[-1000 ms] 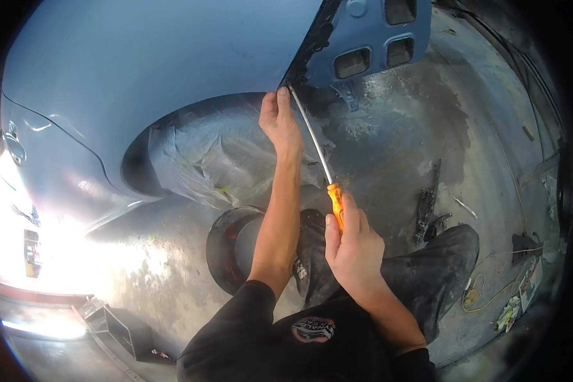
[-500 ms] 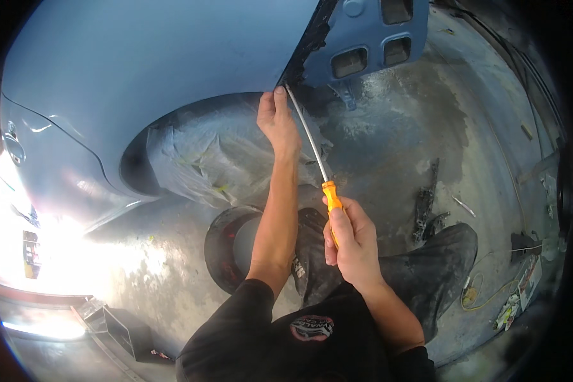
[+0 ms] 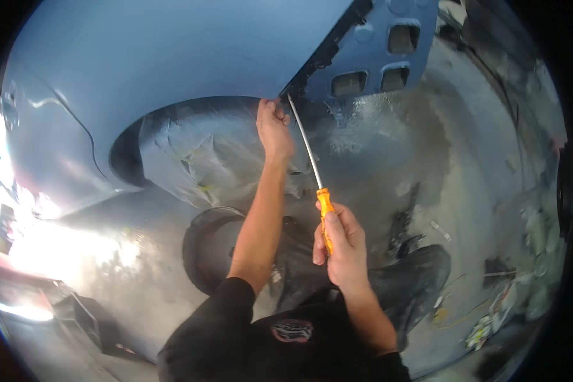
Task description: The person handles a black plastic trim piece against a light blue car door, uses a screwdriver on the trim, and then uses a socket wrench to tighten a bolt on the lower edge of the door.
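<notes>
A screwdriver (image 3: 325, 201) with a yellow-orange handle and a long metal shaft is gripped in my right hand (image 3: 345, 247). It slants up and away, its tip at the dark strip (image 3: 321, 56) along the edge of a blue-grey car body panel (image 3: 191, 51). My left hand (image 3: 274, 132) is closed at the panel's lower corner, just left of the tip. Its fingers are curled up against the edge, and what they pinch is hidden. Below the panel, the wheel arch is covered by wrinkled translucent plastic sheeting (image 3: 178, 159).
Right of the strip is a blue inner panel (image 3: 375, 51) with several rectangular openings. A round dark container (image 3: 200, 254) stands left of my legs. On the floor lie a black part (image 3: 401, 223), a yellow cord (image 3: 449, 317) and a black box-like object (image 3: 95, 321).
The whole view has shifted and blurred slightly. My left fingers have curled in more at the panel corner. The screwdriver stays in my right hand, its tip still by the strip.
</notes>
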The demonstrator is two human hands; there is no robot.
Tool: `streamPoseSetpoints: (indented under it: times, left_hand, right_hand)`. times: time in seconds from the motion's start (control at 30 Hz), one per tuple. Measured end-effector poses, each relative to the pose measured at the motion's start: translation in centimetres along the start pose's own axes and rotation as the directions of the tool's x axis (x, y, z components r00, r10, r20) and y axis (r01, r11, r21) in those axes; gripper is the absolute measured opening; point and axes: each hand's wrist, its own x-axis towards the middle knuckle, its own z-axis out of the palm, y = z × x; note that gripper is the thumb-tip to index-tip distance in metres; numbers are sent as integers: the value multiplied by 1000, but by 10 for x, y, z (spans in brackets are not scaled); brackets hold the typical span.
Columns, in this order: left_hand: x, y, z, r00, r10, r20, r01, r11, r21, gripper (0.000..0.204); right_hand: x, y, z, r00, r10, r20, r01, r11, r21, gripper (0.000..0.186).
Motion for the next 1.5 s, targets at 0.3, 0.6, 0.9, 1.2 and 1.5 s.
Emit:
streamPoseSetpoints:
  times: [0.3,0.6,0.9,1.2,1.5]
  left_hand:
    - [9,-4,-3,994,-81,72,89,989,-118,13]
    - [11,2,3,985,-156,75,163,982,-96,27]
    - [8,6,8,987,-154,34,154,988,13,28]
    - [11,3,4,989,-148,-1,148,989,-6,24]
    - [10,8,2,986,-163,26,160,984,78,33]
  right_hand:
    - [-1,-7,-6,998,-39,39,41,998,-37,31]
    - [0,3,-6,992,-74,100,76,997,-13,31]
    - [0,3,0,992,-38,124,39,999,-1,33]
    - [0,-1,-3,984,-125,124,147,970,-195,37]
    - [2,-6,-11,984,-89,153,106,989,-104,36]
